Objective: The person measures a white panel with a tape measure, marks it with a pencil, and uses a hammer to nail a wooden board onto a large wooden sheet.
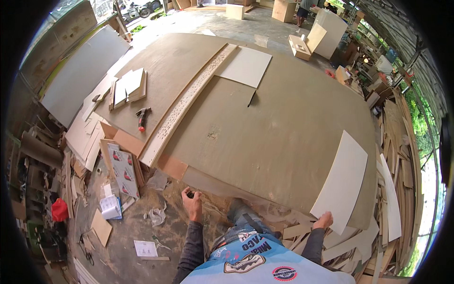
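Note:
My left hand [193, 206] is raised just off the table's near edge. Its fingers curl around a small dark object [190, 194], too small to name. On the right, my right hand [323, 221] is closed at the near edge of a long white board [341, 181], which lies on the big brown worktable [279, 142] and juts past its front edge. The fingers' undersides are hidden. A long white strip dotted with holes or specks [184, 104] runs across the table, and a second white panel [246, 65] lies beside its far end.
A hammer [142, 119] and stacked small boards [128, 87] lie on the table's left. Wood offcuts [399, 156] pile up along the right side. Papers [145, 248] and plastic scraps [157, 216] litter the floor at left. A person [302, 12] stands far back.

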Demonstrator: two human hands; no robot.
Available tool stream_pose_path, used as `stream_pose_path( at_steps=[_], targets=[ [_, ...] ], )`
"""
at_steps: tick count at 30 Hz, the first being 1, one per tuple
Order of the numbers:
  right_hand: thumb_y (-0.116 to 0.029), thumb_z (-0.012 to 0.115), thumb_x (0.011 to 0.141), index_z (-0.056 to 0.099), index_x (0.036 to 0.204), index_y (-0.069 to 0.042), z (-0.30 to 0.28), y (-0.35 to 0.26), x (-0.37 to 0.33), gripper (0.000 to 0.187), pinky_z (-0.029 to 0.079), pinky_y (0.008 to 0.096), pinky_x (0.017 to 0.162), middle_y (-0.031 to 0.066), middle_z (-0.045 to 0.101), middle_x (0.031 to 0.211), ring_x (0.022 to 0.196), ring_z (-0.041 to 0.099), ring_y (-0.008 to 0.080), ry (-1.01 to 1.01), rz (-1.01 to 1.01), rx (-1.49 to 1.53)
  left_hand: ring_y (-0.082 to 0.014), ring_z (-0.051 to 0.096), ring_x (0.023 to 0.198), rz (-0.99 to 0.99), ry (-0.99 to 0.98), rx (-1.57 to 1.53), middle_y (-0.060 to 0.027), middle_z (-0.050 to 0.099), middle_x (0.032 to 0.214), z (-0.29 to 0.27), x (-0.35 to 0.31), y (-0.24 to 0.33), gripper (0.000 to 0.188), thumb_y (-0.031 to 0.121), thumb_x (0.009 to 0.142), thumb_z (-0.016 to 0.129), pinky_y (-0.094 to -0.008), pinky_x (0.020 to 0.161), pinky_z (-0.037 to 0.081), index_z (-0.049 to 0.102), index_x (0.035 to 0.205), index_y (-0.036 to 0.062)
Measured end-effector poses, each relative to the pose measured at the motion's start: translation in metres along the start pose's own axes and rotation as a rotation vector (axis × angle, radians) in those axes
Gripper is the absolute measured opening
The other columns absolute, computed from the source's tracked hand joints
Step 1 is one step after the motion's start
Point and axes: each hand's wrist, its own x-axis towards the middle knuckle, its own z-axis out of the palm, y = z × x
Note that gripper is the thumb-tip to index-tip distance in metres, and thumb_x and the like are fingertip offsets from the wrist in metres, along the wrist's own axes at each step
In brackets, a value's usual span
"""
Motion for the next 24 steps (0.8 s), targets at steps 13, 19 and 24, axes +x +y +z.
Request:
stream_pose_path(
  at_steps=[13,19,24],
  targets=[
    [-0.024,0.066,0.092,0.067,0.091,-0.011,0.496,-0.215,0.043,0.013,0.046,0.0239,0.057,-0.0017,0.064,0.076,0.065,0.059,0.0079,-0.760,-0.034,-0.075,-0.0380,0.054,0.110,0.539,0.073,0.405,-0.0212,0.055,0.116,0.129,0.181,0.088,0.044,0.012,0.080,0.072,-0.0465,0.098,0.043,0.056,0.119,0.0001],
    [-0.024,0.064,0.097,0.066,0.100,-0.006,0.731,-0.217,0.050,0.019,0.053,0.0278,0.062,0.0033,0.069,0.080,0.071,0.066,0.0123,-1.083,-0.009,-0.292,-0.0399,0.051,0.119,0.706,0.209,0.704,-0.0217,0.055,0.122,0.161,0.201,0.078,0.048,0.019,0.081,0.079,-0.0537,0.103,0.039,0.059,0.122,0.0031],
    [-0.022,0.067,0.092,0.067,0.096,0.001,0.863,-0.145,0.077,0.023,0.053,0.0299,0.054,0.0094,0.069,0.083,0.067,0.068,0.0171,-1.153,-0.033,-0.559,-0.0418,0.050,0.119,0.670,0.214,0.783,-0.0214,0.054,0.124,0.170,0.202,0.070,0.046,0.020,0.081,0.080,-0.0551,0.104,0.038,0.060,0.120,0.0042]
  ],
)
